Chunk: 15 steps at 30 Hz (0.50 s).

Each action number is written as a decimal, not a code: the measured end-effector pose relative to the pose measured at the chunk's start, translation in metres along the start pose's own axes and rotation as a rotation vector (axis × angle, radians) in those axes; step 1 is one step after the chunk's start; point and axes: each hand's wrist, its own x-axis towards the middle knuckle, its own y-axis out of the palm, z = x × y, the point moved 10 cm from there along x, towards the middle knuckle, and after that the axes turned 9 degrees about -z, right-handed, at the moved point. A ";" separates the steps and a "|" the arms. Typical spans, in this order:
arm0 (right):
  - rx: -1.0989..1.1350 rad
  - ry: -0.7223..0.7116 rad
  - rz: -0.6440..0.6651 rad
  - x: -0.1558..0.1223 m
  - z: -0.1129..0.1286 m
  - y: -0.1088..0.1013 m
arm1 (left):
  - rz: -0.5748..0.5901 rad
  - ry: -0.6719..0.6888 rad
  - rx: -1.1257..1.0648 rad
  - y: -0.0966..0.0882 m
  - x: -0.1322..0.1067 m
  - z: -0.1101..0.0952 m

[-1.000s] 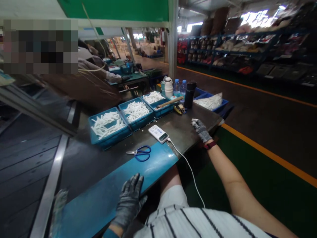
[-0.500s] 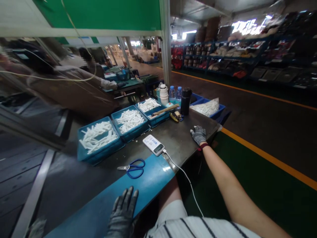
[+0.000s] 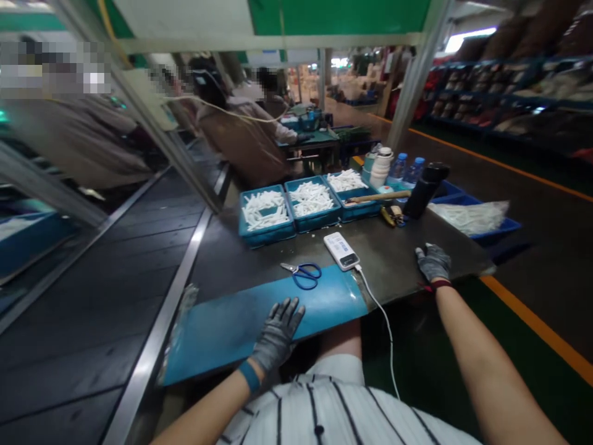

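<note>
The gloved left hand rests palm down on the blue sheet, fingers extended and empty. Just beyond its fingertips, well apart from the right hand, lie the blue-handled scissors, long axis roughly crosswise, blades leftward; whether the right fingers are closed, I cannot tell.

"Where is the camera looking from?"
"It is riding on the wearer's head, facing forward and down past a striped shirt."
"How near?"
"The workbench is lying close below; storage racks are standing far off, upper right."
</note>
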 end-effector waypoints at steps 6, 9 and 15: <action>-0.068 -0.019 0.015 0.004 -0.006 0.008 | 0.087 -0.021 -0.086 -0.001 -0.001 -0.006; -0.096 -0.019 0.039 0.005 -0.007 0.010 | 0.046 0.014 -0.067 0.003 -0.003 -0.008; -0.115 0.020 0.083 0.002 -0.007 0.009 | -0.034 0.038 -0.034 0.019 -0.005 -0.007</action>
